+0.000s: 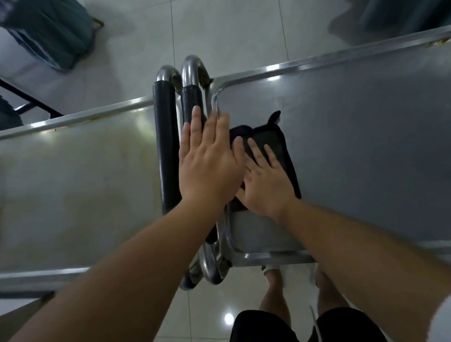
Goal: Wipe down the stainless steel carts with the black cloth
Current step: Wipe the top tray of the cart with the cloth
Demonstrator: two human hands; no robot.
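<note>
Two stainless steel carts stand end to end, handles meeting in the middle. The black cloth lies folded on the top of the right cart, near its left edge. My right hand presses flat on the cloth with straight fingers. My left hand is flat with fingers extended, over the right cart's padded black handle and rim, partly overlapping my right hand. The left cart has a shiny top with nothing on it.
The left cart's black padded handle lies beside the right cart's. Grey-green draped chairs and another stand on the tiled floor beyond. My legs and feet are below the right cart's near edge.
</note>
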